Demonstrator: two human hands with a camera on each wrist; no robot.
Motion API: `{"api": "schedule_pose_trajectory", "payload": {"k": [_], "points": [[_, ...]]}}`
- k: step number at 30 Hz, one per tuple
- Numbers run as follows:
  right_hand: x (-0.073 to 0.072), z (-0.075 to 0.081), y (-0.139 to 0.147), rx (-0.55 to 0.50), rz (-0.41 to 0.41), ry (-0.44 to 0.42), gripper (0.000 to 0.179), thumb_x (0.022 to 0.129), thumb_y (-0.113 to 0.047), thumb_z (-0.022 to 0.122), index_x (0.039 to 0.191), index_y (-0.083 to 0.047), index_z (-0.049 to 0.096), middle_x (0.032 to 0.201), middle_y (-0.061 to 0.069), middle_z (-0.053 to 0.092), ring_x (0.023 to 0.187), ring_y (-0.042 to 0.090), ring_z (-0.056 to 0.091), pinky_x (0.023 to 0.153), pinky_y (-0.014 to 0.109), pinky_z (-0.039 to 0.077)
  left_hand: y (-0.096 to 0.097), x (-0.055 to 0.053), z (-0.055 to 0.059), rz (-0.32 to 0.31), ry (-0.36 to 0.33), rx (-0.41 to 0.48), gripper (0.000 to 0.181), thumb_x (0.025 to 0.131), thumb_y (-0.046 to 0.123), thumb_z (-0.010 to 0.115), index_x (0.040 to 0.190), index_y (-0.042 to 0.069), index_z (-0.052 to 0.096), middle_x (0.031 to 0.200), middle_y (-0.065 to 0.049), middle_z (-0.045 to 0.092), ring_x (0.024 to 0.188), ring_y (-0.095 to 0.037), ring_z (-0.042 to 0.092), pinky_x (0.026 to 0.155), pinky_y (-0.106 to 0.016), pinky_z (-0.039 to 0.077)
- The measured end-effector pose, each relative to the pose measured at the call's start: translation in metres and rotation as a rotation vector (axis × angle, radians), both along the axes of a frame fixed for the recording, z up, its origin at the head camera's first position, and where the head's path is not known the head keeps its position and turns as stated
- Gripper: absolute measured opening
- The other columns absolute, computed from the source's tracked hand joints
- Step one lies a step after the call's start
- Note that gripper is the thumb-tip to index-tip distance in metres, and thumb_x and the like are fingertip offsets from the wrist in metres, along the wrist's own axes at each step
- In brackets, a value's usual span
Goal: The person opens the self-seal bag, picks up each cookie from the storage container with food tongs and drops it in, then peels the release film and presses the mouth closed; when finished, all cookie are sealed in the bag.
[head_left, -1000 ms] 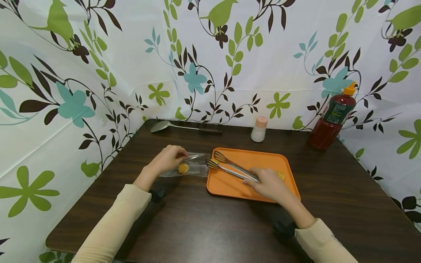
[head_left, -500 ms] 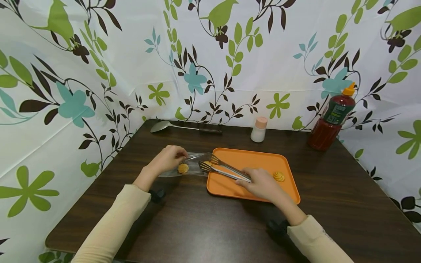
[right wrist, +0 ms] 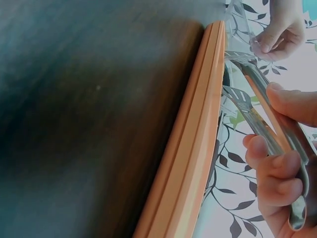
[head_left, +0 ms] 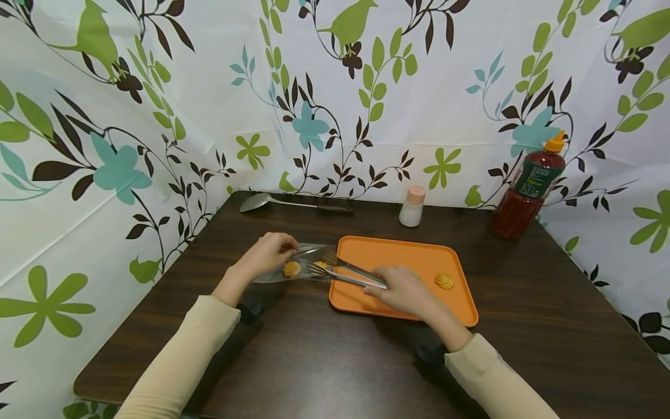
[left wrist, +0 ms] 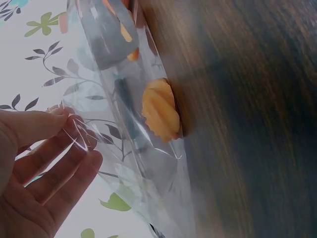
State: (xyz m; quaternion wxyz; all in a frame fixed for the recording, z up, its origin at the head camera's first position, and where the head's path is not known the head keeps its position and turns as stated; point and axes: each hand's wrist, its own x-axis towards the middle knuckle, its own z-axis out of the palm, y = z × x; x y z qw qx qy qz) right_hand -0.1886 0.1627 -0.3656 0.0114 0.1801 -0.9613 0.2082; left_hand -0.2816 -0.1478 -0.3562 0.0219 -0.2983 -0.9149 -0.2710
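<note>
My left hand pinches the upper film of a clear plastic bag between thumb and fingertips, lifting it. A swirled butter cookie lies inside the bag. My right hand grips metal tongs with slotted ends, thumb on one arm and fingers curled round the other. The tong ends reach to the bag's right end, with a second cookie between them. Another swirled cookie lies on the orange tray; one more shows partly behind my right hand.
The tray's left edge lies against the bag's right end. Behind stand a slotless metal ladle-like turner with a dark handle, a pink-capped white shaker and a red sauce bottle. A patterned cloth hangs behind the dark table.
My right hand has moved left with the tongs, carrying a cookie from the tray's left side over to the bag. My left hand stays where it was.
</note>
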Motion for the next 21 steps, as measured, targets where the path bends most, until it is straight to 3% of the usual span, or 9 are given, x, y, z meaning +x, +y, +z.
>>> {"api": "schedule_pose_trajectory", "payload": {"k": [9, 21], "points": [[-0.009, -0.003, -0.009, 0.018, 0.027, -0.002, 0.044, 0.091, -0.038, 0.069, 0.121, -0.005, 0.067, 0.106, 0.011, 0.072, 0.089, 0.023, 0.069, 0.078, 0.043, 0.056, 0.002, 0.0, -0.001, 0.0, 0.003, -0.002, 0.014, 0.094, 0.005, 0.063, 0.104, 0.0, 0.071, 0.097, -0.01, 0.071, 0.086, -0.02, 0.067, 0.075, -0.036, 0.056], [-0.019, -0.002, -0.019, 0.007, 0.053, -0.005, 0.046, 0.091, -0.037, 0.069, 0.122, -0.005, 0.066, 0.107, 0.009, 0.072, 0.09, 0.023, 0.069, 0.081, 0.043, 0.055, 0.003, 0.002, 0.0, 0.004, 0.007, -0.009, 0.015, 0.094, 0.005, 0.062, 0.105, 0.0, 0.071, 0.099, -0.011, 0.071, 0.089, -0.022, 0.067, 0.077, -0.038, 0.056]]}}
